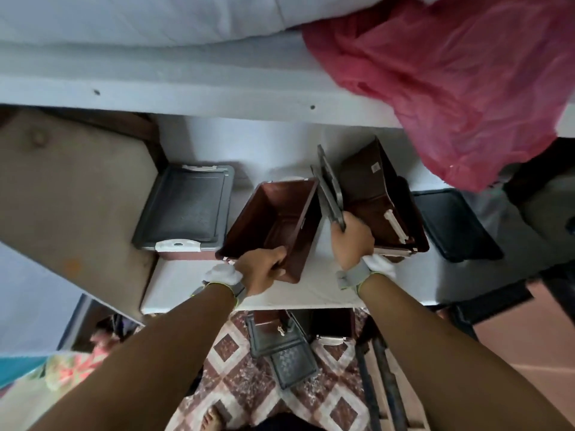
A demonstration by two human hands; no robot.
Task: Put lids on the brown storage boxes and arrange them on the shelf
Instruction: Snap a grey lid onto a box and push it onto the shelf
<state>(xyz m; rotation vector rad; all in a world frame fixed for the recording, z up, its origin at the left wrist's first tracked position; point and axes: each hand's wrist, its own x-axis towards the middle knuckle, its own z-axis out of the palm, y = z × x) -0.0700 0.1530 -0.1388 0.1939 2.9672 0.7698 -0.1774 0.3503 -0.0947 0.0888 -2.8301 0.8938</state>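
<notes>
On the white shelf, under the bed edge w/ a pink cloth draped over it, three brown boxes sit in a row. The left box is already lidded, its grey lid flat on top and its white latch facing out — so one done, by the look of it. The middle box is open and tipped a bit; the left hand is closed round its near rim, steadying it. The right box is open too, leaning back. Between them the right hand grips a dark lid on edge — prob. meant for the middle one. Another dark lid lies flat at far right. Below the shelf, on the patterned floor, more lids and boxes wait, count unclear.
</notes>
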